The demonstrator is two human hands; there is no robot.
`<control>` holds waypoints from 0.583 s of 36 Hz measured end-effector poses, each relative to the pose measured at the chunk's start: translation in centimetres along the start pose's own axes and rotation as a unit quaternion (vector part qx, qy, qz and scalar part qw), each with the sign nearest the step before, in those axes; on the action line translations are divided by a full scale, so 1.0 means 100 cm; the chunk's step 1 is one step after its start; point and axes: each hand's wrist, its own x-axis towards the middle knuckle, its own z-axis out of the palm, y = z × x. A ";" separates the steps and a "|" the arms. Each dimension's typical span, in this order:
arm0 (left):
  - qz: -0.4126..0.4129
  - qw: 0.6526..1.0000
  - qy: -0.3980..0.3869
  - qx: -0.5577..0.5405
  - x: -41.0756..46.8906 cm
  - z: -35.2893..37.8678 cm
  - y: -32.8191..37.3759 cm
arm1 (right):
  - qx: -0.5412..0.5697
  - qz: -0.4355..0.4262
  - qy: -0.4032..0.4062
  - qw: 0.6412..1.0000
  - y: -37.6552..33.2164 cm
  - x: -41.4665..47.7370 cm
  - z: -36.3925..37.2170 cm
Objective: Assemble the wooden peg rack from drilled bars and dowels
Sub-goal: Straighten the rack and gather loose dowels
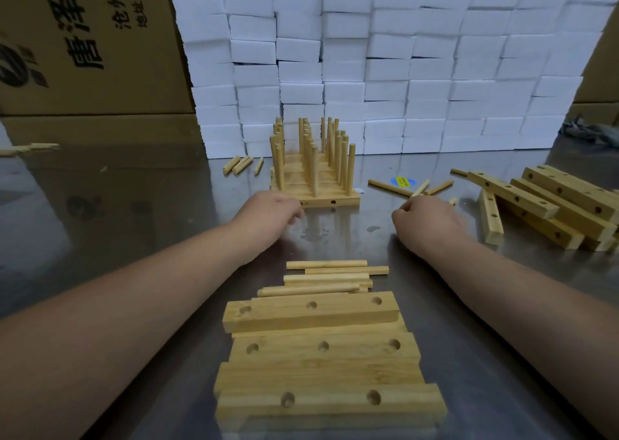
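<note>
Here the peg rack (315, 185) stands mid-frame on the steel surface (134, 212). Its front left corner is just beyond my left hand (268, 215), whose fingers (296, 214) hang loosely curled and hold nothing. My right hand (427, 223) lies right of the rack, fingers bunched together beside loose dowels (390, 187); I cannot tell if they pinch one. Drilled bars (311, 312) lie at lower centre.

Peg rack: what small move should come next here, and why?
Probably the right hand should lift one loose dowel lying beside it and push it into the open side hole in the front bar of the peg rack, with the left hand at that bar's left end steadying it.
</note>
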 end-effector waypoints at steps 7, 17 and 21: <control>0.076 0.962 -0.244 0.098 -0.026 -0.010 0.001 | 0.012 -0.002 -0.017 1.000 -0.001 -0.002 -0.003; 0.142 0.943 -0.274 0.126 -0.024 -0.014 -0.003 | 0.096 -0.068 0.060 0.991 -0.006 -0.013 -0.007; 0.149 0.946 -0.261 0.122 -0.022 -0.012 -0.005 | 0.215 -0.204 0.077 0.952 -0.020 -0.034 -0.019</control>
